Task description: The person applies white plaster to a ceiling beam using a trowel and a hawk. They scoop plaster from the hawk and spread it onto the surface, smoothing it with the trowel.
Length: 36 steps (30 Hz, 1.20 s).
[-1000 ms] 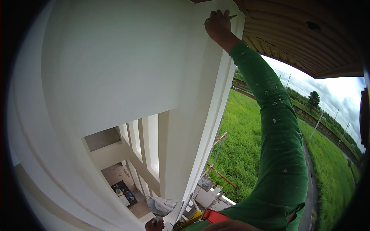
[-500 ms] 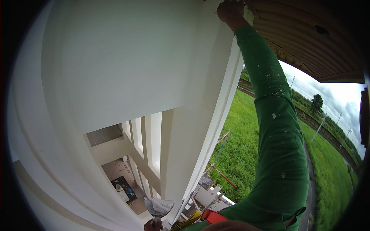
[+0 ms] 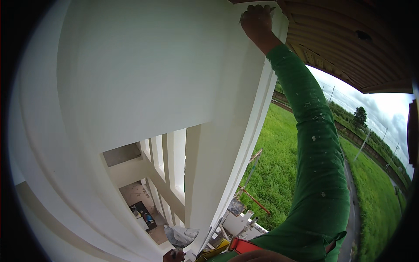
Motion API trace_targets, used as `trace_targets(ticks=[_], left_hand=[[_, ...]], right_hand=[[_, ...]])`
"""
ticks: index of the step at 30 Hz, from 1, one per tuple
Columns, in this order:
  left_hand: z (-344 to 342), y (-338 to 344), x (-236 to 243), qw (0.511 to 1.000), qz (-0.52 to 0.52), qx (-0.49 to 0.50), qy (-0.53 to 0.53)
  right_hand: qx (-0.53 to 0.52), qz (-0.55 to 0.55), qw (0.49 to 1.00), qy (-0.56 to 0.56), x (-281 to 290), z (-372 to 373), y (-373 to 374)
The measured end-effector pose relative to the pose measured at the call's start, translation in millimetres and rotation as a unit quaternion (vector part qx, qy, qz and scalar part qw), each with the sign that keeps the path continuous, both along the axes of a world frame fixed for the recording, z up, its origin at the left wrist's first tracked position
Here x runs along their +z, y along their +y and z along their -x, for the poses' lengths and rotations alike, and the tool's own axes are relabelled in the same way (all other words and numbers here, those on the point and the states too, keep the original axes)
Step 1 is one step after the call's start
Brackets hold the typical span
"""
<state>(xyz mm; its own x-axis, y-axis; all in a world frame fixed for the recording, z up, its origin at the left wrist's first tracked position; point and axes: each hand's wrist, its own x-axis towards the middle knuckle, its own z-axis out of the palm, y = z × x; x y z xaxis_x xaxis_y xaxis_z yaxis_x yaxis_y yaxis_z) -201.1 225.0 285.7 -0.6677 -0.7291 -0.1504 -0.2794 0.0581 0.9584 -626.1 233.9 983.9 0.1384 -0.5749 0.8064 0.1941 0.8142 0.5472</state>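
Observation:
My right hand [image 3: 257, 22] is raised on an outstretched green-sleeved arm [image 3: 318, 135]. It presses near the top of the pale wall pillar [image 3: 238, 74], just below the brown eave. Its fingers are curled closed around something thin with a small edge showing, whose kind I cannot make out. Low in the picture my left hand [image 3: 173, 255] is closed on the handle of a trowel [image 3: 181, 237]. Grey-white paste covers the trowel's blade. The left forearm is out of the picture.
A corrugated brown eave [image 3: 340, 39] hangs overhead at right. The wall has an opening [image 3: 152, 174] that looks down on a lower floor with a black tray [image 3: 142, 214]. Scaffold bars [image 3: 253, 201] and boards stand below, beside grass far down. A red strap [image 3: 244, 246] crosses my body.
My right hand has come down a little along the pillar, so more of its fingers shows. The left hand and trowel have hardly moved; the view has shifted slightly.

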Motion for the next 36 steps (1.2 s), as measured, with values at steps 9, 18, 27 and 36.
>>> trace_targets(ticks=[9, 18, 27, 36], left_hand=[[18, -19, -129, 0.977, 0.175, -0.022, 0.117], [20, -4, -3, 0.998, -0.009, -0.007, 0.065], [18, -5, -22, 0.996, -0.078, 0.008, 0.043], [-14, -17, 20, 0.998, -0.046, -0.044, 0.026]], right_hand=[[0.122, 0.134, 0.983, -0.004, 63, 47, 3], [0.017, 0.105, 0.991, -0.081, 72, 39, -3], [0.038, -0.004, 0.978, -0.204, -105, 13, 1], [-0.044, -0.175, 0.926, -0.331, -365, 5, 18]])
